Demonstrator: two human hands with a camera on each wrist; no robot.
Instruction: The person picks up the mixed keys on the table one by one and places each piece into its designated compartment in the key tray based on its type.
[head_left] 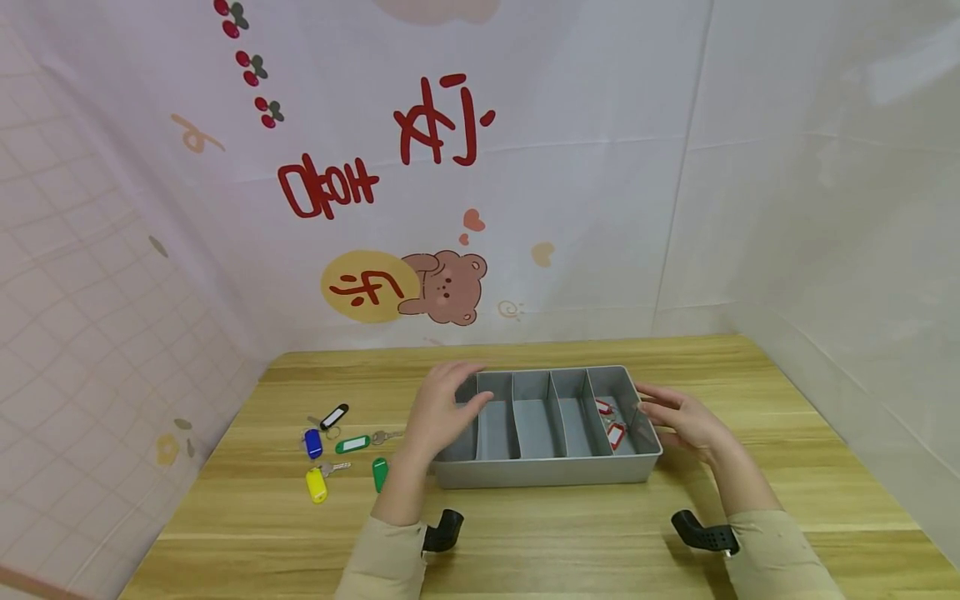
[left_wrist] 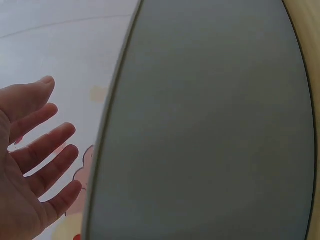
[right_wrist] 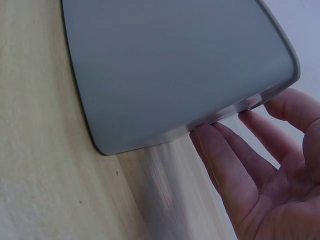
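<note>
A grey divided tray (head_left: 540,473) rests on the table, split into several compartments. Red key tags (head_left: 616,435) lie in its rightmost compartment. Over the tray's left end hovers my left hand (head_left: 441,412), its fingers spread with nothing between them; in the left wrist view that hand (left_wrist: 32,165) is apart from the grey wall (left_wrist: 200,125). My right hand (head_left: 688,425) is at the tray's right end. In the right wrist view the fingertips of this hand (right_wrist: 270,180) touch the outer end wall, with the thumb near the rim. The hand's fingers are fairly straight.
Left of the tray lie key tags with keys: a black one (head_left: 334,416), a blue one (head_left: 312,443), a yellow one (head_left: 317,485) and green ones (head_left: 352,444). A printed cloth (head_left: 585,208) hangs behind the wooden table (head_left: 555,542).
</note>
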